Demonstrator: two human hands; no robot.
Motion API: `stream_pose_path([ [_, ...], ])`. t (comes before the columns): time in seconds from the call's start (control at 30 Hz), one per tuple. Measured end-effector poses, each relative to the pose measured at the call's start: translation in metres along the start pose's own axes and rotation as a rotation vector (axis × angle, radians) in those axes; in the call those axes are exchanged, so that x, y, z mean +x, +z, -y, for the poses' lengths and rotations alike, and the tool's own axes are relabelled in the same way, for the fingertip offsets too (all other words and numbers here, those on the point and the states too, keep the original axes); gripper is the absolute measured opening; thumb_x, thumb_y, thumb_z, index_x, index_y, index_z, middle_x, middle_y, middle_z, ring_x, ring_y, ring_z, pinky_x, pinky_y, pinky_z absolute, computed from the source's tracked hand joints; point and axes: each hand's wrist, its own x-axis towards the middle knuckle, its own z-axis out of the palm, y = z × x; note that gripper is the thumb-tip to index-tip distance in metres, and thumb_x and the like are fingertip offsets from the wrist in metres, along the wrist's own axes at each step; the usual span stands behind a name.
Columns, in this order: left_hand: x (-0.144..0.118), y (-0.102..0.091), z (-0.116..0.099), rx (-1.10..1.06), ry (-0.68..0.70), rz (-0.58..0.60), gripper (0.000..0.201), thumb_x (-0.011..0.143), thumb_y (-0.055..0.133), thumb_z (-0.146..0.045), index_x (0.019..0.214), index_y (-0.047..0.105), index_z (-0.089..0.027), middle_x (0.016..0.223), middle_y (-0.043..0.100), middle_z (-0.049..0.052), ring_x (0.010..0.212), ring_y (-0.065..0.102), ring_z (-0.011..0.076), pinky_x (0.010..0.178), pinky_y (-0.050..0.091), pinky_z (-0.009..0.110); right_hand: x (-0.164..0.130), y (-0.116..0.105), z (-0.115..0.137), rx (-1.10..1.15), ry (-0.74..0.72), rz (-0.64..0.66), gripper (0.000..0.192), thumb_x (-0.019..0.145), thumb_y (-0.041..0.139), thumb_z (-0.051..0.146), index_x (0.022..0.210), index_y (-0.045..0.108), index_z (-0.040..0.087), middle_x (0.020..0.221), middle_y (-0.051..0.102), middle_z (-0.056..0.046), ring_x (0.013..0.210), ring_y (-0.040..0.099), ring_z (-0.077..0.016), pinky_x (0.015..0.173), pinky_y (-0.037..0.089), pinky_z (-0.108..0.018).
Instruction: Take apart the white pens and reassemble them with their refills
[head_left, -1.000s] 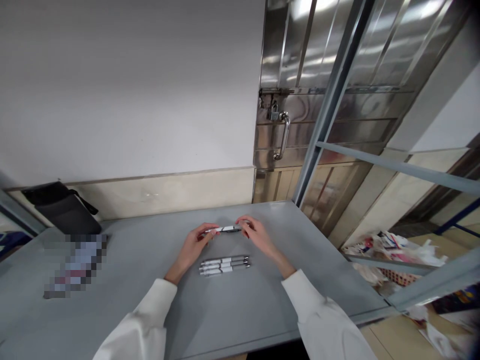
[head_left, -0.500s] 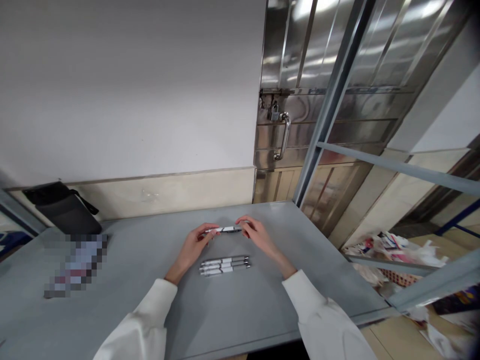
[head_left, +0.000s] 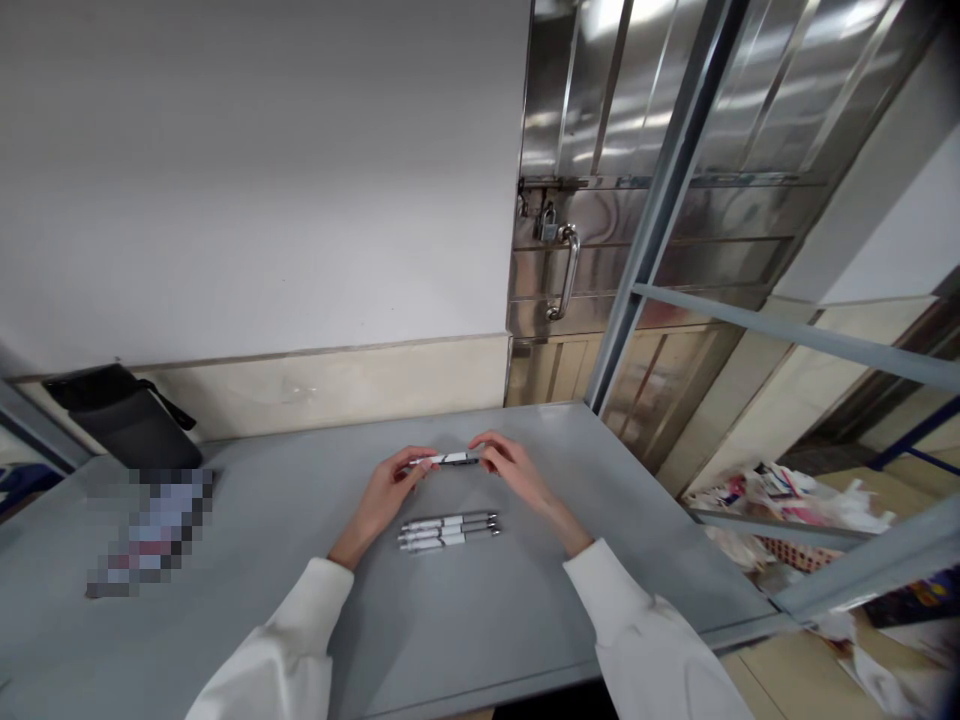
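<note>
My left hand [head_left: 388,487] pinches a white and dark ballpoint pen [head_left: 452,459] by its left part, thumb in front. The pen lies level just above the grey table. At the pen's right end is my right hand [head_left: 514,472], its fingers bent and closed around the tip of that end. The index finger arches above it, and the exact contact is partly hidden. Several similar pens [head_left: 450,530] with white middles and silvery ends rest side by side on the table, nearer to me than the held one.
The grey table [head_left: 465,640] runs up to a wall. At its left stand a black pouch [head_left: 150,420] with a strap and a blurred-out flat object [head_left: 154,530]. A metal frame post [head_left: 637,270] rises at the right corner, before a padlocked metal door [head_left: 574,130]. Bags and clutter [head_left: 802,500] lie beyond.
Both hands stay almost where they were with the pen. The right fingers have shifted very slightly at its right end. The row of pens is unchanged.
</note>
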Motion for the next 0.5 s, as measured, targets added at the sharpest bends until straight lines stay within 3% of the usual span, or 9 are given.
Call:
stream_pose_path([
  [0.3,0.0000,0.0007,0.0010,-0.012,0.002,0.008,0.038,0.088,0.058,-0.049,0.111,0.068,-0.020,0.098,0.074,0.006,0.086,0.064,0.0208,0.066,0.043,0.026,0.0010,-0.0002,-0.0017,0.002,0.006,0.008,0.022,0.085,0.047,0.030,0.093,0.065,0.020,0.054,0.041,0.006,0.053,0.039,-0.0126,0.054,0.028,-0.025],
  [0.5,0.0005,0.0005,0.0010,-0.012,0.010,0.011,0.039,0.089,0.057,-0.048,0.113,0.067,-0.019,0.100,0.074,0.007,0.086,0.063,0.0205,0.068,0.043,0.026,0.0016,-0.0004,-0.0025,-0.010,0.010,0.023,0.022,0.082,0.049,0.027,0.095,0.065,0.020,0.059,0.049,0.005,0.057,0.044,-0.0125,0.057,0.031,-0.025],
])
